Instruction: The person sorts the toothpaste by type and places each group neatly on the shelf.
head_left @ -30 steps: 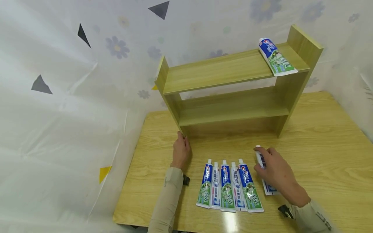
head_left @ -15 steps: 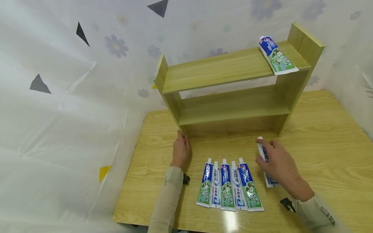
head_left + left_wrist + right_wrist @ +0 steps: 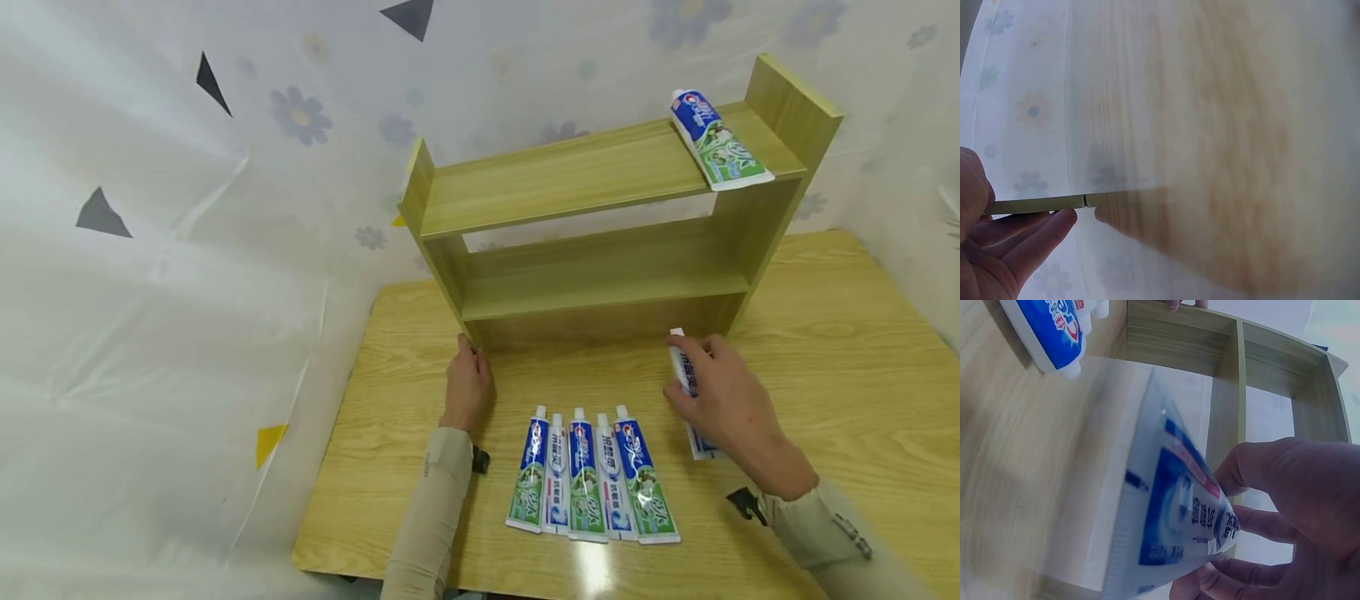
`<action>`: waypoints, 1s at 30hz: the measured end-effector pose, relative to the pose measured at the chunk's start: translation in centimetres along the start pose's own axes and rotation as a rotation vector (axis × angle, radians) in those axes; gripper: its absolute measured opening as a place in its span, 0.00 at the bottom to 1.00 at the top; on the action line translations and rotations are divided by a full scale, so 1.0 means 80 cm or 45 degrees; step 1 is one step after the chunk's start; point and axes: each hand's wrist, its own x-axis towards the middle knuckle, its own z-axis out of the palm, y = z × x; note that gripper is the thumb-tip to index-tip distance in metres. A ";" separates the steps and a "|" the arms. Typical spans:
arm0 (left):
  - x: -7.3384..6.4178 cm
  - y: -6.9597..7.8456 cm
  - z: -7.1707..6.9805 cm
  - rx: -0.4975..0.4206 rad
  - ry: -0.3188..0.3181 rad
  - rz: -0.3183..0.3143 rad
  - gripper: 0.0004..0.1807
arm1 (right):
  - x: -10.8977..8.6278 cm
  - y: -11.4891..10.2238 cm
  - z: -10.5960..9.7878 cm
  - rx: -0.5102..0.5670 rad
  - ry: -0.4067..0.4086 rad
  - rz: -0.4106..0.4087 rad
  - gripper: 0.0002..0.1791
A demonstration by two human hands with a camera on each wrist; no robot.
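Observation:
My right hand (image 3: 731, 408) holds a white toothpaste tube (image 3: 686, 371) between thumb and fingers, cap end pointing toward the shelf. Close up in the right wrist view, the flat crimped end of this tube (image 3: 1169, 515) faces the camera and the fingers wrap its cap half. At the lower left corner of the wooden shelf (image 3: 555, 187), my left hand (image 3: 467, 387) grips the side panel. Thumb and fingers pinch the panel's edge (image 3: 1038, 205) in the left wrist view. One blue-and-green toothpaste tube (image 3: 716, 142) lies on the shelf's top board at the right, its flat end at the front edge.
Several toothpaste tubes (image 3: 582, 483), blue-green and white alternating, lie side by side on the wooden table (image 3: 862, 375) in front of the shelf. The shelf has a lower board (image 3: 600, 279). A patterned plastic sheet (image 3: 225, 333) covers the wall behind and at left.
My right hand has moved forward toward the shelf, carrying the white toothpaste tube. The left hand stays on the shelf's side panel. The tubes in the row have not moved.

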 end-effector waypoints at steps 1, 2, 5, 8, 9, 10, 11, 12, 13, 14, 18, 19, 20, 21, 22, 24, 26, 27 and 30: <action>0.000 0.000 0.000 -0.001 0.002 0.005 0.17 | 0.001 0.000 -0.002 -0.001 0.006 -0.004 0.35; 0.000 -0.001 0.001 -0.002 0.006 0.009 0.17 | 0.003 0.000 -0.003 -0.005 0.013 -0.008 0.36; 0.001 -0.001 0.001 -0.006 0.016 0.018 0.17 | 0.009 0.000 -0.010 -0.020 0.033 -0.020 0.35; 0.001 -0.001 0.001 0.006 0.022 0.022 0.17 | 0.016 -0.001 -0.016 -0.035 0.049 -0.032 0.35; 0.001 -0.001 0.001 0.010 0.023 0.025 0.16 | 0.018 -0.001 -0.018 -0.041 0.053 -0.035 0.35; 0.001 -0.001 0.001 0.010 0.026 0.028 0.16 | 0.020 -0.001 -0.020 -0.043 0.057 -0.038 0.35; 0.001 -0.001 0.001 0.010 0.027 0.029 0.16 | 0.022 -0.001 -0.022 -0.046 0.063 -0.045 0.35; 0.001 -0.001 0.001 0.012 0.031 0.032 0.16 | 0.025 -0.001 -0.024 -0.048 0.070 -0.051 0.35; 0.001 -0.001 0.001 0.011 0.034 0.036 0.15 | 0.027 0.000 -0.026 -0.050 0.076 -0.055 0.35; 0.001 -0.001 0.001 0.012 0.036 0.038 0.15 | 0.029 0.000 -0.028 -0.053 0.085 -0.063 0.34; 0.000 0.000 0.001 0.007 0.033 0.034 0.15 | 0.037 0.002 -0.033 -0.053 0.113 -0.082 0.34; 0.000 0.000 0.000 0.008 0.030 0.030 0.16 | 0.039 0.003 -0.033 -0.052 0.116 -0.085 0.34; 0.001 0.001 0.000 0.009 0.029 0.023 0.16 | 0.040 0.003 -0.034 -0.050 0.118 -0.088 0.33; 0.001 0.001 0.000 0.008 0.026 0.014 0.16 | 0.041 0.003 -0.034 -0.047 0.118 -0.088 0.33; 0.001 0.001 0.000 0.009 0.024 0.007 0.16 | 0.042 0.003 -0.034 -0.046 0.119 -0.087 0.33; 0.001 0.002 0.000 0.015 0.019 -0.005 0.17 | 0.044 0.003 -0.034 -0.044 0.119 -0.086 0.33; 0.001 0.003 0.000 0.015 0.015 -0.014 0.16 | 0.045 0.003 -0.035 -0.044 0.119 -0.085 0.33; 0.001 0.003 0.000 0.015 0.014 -0.015 0.16 | 0.047 0.003 -0.035 -0.042 0.120 -0.086 0.33; 0.000 0.003 -0.001 0.017 0.017 -0.015 0.16 | 0.051 0.003 -0.036 -0.036 0.120 -0.085 0.33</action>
